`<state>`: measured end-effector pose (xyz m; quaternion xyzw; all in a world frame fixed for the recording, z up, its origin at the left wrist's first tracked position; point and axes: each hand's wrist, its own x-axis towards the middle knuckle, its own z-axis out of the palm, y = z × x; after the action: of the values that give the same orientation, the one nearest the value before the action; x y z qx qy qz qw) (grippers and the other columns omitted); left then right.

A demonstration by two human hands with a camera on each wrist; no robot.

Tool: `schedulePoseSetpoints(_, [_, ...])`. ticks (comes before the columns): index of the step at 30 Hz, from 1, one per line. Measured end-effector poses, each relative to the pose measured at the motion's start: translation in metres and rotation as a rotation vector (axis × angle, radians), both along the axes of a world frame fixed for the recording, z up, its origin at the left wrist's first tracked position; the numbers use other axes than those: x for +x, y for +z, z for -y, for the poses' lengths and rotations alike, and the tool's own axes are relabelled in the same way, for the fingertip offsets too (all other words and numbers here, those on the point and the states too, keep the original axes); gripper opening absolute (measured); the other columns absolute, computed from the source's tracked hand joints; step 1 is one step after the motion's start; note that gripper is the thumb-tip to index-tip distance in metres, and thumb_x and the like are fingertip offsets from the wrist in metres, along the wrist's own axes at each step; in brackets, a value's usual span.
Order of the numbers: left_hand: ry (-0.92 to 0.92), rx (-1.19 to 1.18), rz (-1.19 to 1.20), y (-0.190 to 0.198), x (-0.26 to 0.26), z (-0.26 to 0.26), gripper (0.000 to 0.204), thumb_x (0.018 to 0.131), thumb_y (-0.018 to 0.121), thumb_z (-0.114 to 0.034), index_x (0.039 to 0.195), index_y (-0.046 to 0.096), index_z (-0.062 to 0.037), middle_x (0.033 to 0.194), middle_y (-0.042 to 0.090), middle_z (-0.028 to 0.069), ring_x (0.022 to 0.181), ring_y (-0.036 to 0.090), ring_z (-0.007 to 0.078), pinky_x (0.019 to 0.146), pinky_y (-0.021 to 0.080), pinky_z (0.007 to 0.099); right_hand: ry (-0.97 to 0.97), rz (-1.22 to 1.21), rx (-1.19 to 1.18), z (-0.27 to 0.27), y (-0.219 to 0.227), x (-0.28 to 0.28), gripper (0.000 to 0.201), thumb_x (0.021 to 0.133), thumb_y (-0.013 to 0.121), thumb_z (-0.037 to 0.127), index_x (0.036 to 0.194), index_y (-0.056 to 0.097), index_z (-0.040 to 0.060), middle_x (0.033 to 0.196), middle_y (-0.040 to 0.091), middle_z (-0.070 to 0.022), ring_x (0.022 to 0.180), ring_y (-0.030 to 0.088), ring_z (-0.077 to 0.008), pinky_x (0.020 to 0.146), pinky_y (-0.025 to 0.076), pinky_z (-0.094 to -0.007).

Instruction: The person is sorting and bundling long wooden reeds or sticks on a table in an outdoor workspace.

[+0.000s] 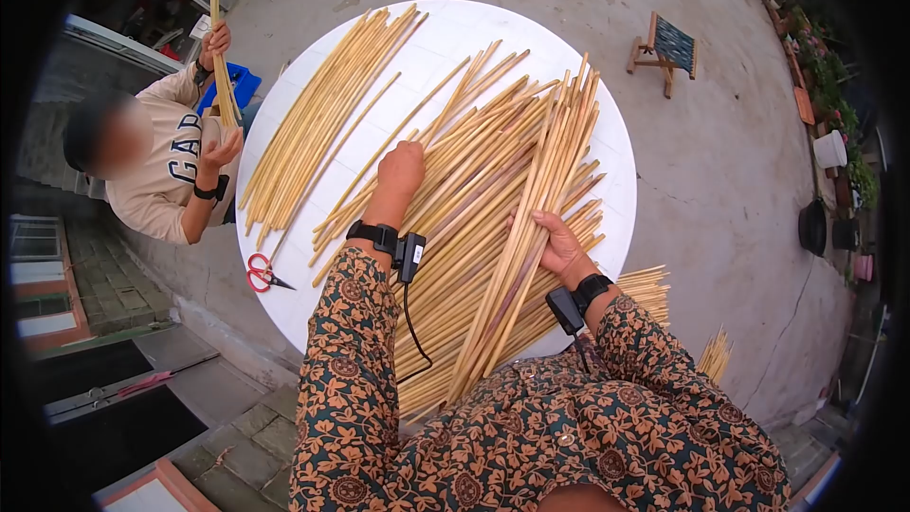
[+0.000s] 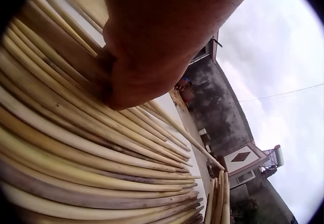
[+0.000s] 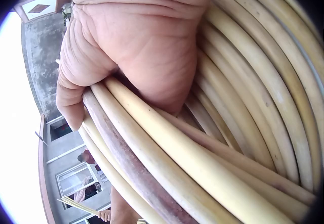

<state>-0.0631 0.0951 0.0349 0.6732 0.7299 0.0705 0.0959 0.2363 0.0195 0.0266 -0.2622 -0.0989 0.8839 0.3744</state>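
Long, thin pale-yellow sticks, some with purplish streaks, lie in a wide pile (image 1: 464, 199) across a round white table (image 1: 607, 133). My right hand (image 1: 561, 245) grips a bundle of sticks (image 1: 531, 199) that slants over the pile toward my lap. The right wrist view shows the thumb and palm of that hand (image 3: 136, 52) wrapped about the bundle. At the pile's left side, my left hand (image 1: 401, 171) has its fingers curled down on a stick (image 1: 441, 123). Its fingertips are hidden beneath the hand (image 2: 147, 67) in the left wrist view.
A separate row of sticks (image 1: 332, 104) lies on the table's left, with red-handled scissors (image 1: 265, 272) at the edge. Another person (image 1: 171, 147) sits on the left holding sticks (image 1: 221, 66). A folding stool (image 1: 666, 50) stands at the back right. More sticks (image 1: 647, 294) jut out by my right elbow.
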Motion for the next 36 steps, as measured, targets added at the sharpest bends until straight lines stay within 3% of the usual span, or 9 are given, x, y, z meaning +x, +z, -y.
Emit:
schedulePoseSetpoints(4, [-0.041,-0.172,-0.018,0.017,-0.005,-0.003,0.019,0.080,0.055,-0.016,0.091,0.061,-0.0012,0.098,0.063,0.0206,0.087,0.063,0.0363,0.079,0.051,0.0449,0.011,0.006,-0.044,0.000,-0.009,0.001,0.045,0.082,0.066,0.013,0.121,0.051,-0.0026,0.105,0.064,-0.0177,0.097,0.064,-0.0272,0.087,0.054,-0.0423])
schedulePoseSetpoints(8, [0.066,-0.151,0.206,0.059,-0.021,-0.009,0.030,0.073,0.061,-0.023,0.093,0.061,0.0003,0.097,0.063,0.0219,0.091,0.061,0.0358,0.081,0.048,0.0437,0.023,0.029,-0.019,-0.001,-0.001,0.000,0.038,0.082,0.065,0.016,0.112,0.056,-0.0047,0.101,0.066,-0.0177,0.094,0.065,-0.0275,0.087,0.053,-0.0397])
schedulePoseSetpoints(10, [0.078,-0.126,0.248,0.063,-0.041,-0.023,0.032,0.073,0.062,-0.022,0.095,0.060,0.0014,0.095,0.063,0.0227,0.090,0.061,0.0361,0.082,0.048,0.0427,0.014,0.034,-0.013,-0.002,0.003,-0.001,0.038,0.082,0.064,0.017,0.112,0.056,-0.0044,0.100,0.066,-0.0179,0.093,0.065,-0.0275,0.087,0.053,-0.0398])
schedulePoseSetpoints(15, [0.163,-0.093,0.176,0.054,-0.021,-0.029,0.030,0.077,0.060,-0.021,0.098,0.055,0.0004,0.094,0.064,0.0226,0.088,0.062,0.0375,0.079,0.049,0.0451,0.030,0.011,-0.028,0.001,-0.002,-0.003,0.040,0.082,0.065,0.016,0.115,0.054,-0.0032,0.102,0.065,-0.0181,0.094,0.065,-0.0275,0.087,0.054,-0.0407])
schedulePoseSetpoints(20, [0.141,0.070,0.086,0.004,-0.014,-0.027,0.016,0.080,0.054,-0.012,0.092,0.058,-0.0015,0.096,0.061,0.0209,0.087,0.061,0.0408,0.078,0.050,0.0484,0.027,-0.021,-0.057,0.001,-0.005,-0.009,0.044,0.082,0.064,0.013,0.121,0.050,-0.0024,0.107,0.063,-0.0185,0.097,0.064,-0.0281,0.087,0.054,-0.0428])
schedulePoseSetpoints(28, [0.127,-0.096,0.011,0.014,0.003,-0.032,0.026,0.075,0.059,-0.015,0.097,0.059,-0.0001,0.099,0.063,0.0208,0.094,0.061,0.0376,0.083,0.049,0.0458,0.041,-0.030,-0.070,-0.003,-0.007,-0.002,0.044,0.082,0.064,0.011,0.121,0.050,-0.0021,0.106,0.063,-0.0180,0.099,0.064,-0.0286,0.088,0.054,-0.0440])
schedulePoseSetpoints(32, [0.096,0.004,-0.038,0.015,0.005,-0.006,0.027,0.073,0.060,-0.014,0.097,0.059,-0.0004,0.099,0.063,0.0224,0.094,0.062,0.0370,0.082,0.049,0.0469,0.010,0.004,-0.081,0.018,-0.007,-0.006,0.044,0.082,0.064,0.011,0.121,0.050,-0.0018,0.107,0.063,-0.0175,0.099,0.063,-0.0287,0.088,0.054,-0.0440])
schedulePoseSetpoints(36, [0.089,-0.111,-0.082,0.021,0.003,0.007,0.025,0.077,0.060,-0.015,0.099,0.060,-0.0018,0.099,0.063,0.0195,0.093,0.063,0.0339,0.083,0.049,0.0452,0.009,0.007,-0.082,0.034,0.001,-0.011,0.045,0.081,0.065,0.013,0.121,0.050,-0.0025,0.107,0.063,-0.0175,0.099,0.063,-0.0282,0.088,0.054,-0.0439])
